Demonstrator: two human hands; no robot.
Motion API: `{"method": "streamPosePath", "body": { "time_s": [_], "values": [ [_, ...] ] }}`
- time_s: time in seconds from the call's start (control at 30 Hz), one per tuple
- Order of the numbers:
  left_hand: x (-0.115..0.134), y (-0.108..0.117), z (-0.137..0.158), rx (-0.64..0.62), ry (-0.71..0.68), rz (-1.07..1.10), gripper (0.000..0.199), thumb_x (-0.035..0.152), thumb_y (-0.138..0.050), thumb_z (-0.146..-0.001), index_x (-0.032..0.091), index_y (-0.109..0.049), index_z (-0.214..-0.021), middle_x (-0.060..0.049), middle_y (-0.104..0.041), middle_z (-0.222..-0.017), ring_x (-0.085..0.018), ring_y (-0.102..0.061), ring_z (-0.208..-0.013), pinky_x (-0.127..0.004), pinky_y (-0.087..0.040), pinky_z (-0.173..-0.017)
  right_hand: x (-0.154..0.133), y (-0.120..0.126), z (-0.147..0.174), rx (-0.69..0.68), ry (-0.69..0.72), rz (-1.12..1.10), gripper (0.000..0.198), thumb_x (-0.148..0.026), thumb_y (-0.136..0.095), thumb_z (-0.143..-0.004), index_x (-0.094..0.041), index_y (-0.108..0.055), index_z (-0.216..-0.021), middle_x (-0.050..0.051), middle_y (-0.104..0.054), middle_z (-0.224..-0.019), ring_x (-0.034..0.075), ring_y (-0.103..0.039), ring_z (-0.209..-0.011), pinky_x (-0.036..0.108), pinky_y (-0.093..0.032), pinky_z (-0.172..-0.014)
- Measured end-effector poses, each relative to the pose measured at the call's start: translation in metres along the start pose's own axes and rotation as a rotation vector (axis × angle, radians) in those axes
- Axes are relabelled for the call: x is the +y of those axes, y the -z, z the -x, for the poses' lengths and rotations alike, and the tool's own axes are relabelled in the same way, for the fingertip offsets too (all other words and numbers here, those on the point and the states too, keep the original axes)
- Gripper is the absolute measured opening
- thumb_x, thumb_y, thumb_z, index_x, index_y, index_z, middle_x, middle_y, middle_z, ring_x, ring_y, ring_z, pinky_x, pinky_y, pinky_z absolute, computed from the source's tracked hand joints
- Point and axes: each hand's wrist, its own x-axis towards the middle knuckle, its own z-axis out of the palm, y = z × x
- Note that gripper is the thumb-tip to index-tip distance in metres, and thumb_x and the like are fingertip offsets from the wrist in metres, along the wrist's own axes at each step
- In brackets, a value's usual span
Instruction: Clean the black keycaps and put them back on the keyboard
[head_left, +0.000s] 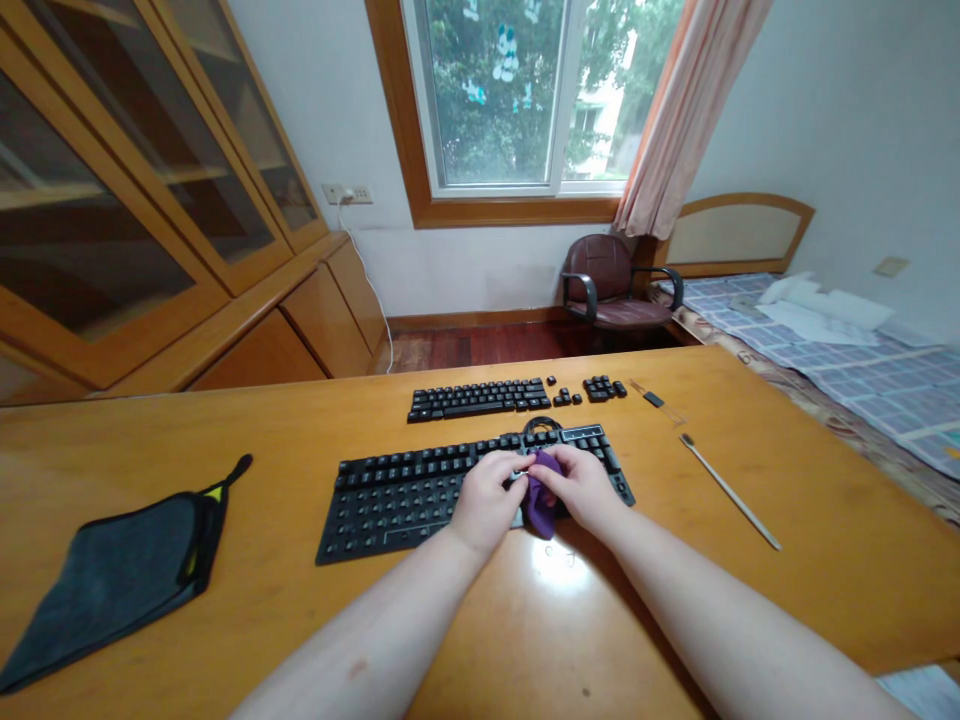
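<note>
Both my hands meet over the right part of a black keyboard (405,510). Many of its keycaps are off, and bare switches show; some caps remain along the top rows. My right hand (581,485) is closed around a bunched purple cloth (541,510), whose end hangs down past the keyboard's front edge. With thumb and finger pinched at the cloth's left side, my left hand (491,490) grips something small that the fingers mostly hide. Behind the keyboard, removed black keycaps (480,399) lie laid out in keyboard order.
A dark grey folded cloth (135,570) with black edging lies on the wooden desk (300,640) at left. To the right are a thin-handled brush (731,492) and a wire keycap puller (653,399). A coiled cable (541,425) sits behind the keyboard. A chair (611,285) stands beyond.
</note>
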Motion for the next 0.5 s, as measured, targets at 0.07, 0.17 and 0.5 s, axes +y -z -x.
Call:
{"method": "streamPosePath", "body": {
  "time_s": [0.07, 0.17, 0.5],
  "values": [
    [0.0002, 0.0003, 0.0004, -0.009, -0.023, -0.007, 0.03, 0.006, -0.056, -0.073, 0.021, -0.068, -0.096, -0.004, -0.068, -0.094, -0.015, -0.062, -0.09, -0.032, -0.052, -0.086, -0.0009, 0.0002, 0.0003, 0.0, -0.004, 0.027, 0.023, -0.039, -0.066, -0.069, -0.018, -0.059, -0.078, -0.002, -0.061, -0.062, 0.012, -0.055, -0.045, 0.023, -0.046, -0.044],
    [0.0013, 0.0008, 0.0004, -0.021, -0.036, -0.011, 0.028, 0.008, -0.056, -0.075, 0.021, -0.068, -0.096, -0.004, -0.068, -0.094, -0.016, -0.062, -0.091, -0.034, -0.051, -0.086, -0.0008, 0.0, 0.0012, 0.03, -0.011, 0.055, 0.022, -0.04, -0.064, -0.071, -0.019, -0.058, -0.072, -0.003, -0.058, -0.055, 0.012, -0.055, -0.043, 0.023, -0.045, -0.043],
    [0.0021, 0.0026, -0.0062, 0.018, 0.084, 0.158, 0.023, 0.018, -0.061, -0.076, 0.022, -0.068, -0.097, -0.005, -0.065, -0.094, -0.017, -0.061, -0.09, -0.035, -0.05, -0.086, -0.0042, 0.0097, -0.0026, 0.221, 0.208, 0.135, 0.025, -0.039, -0.053, -0.081, -0.018, -0.064, -0.073, 0.002, -0.065, -0.07, 0.018, -0.059, -0.068, 0.028, -0.046, -0.067]
  ]
}}
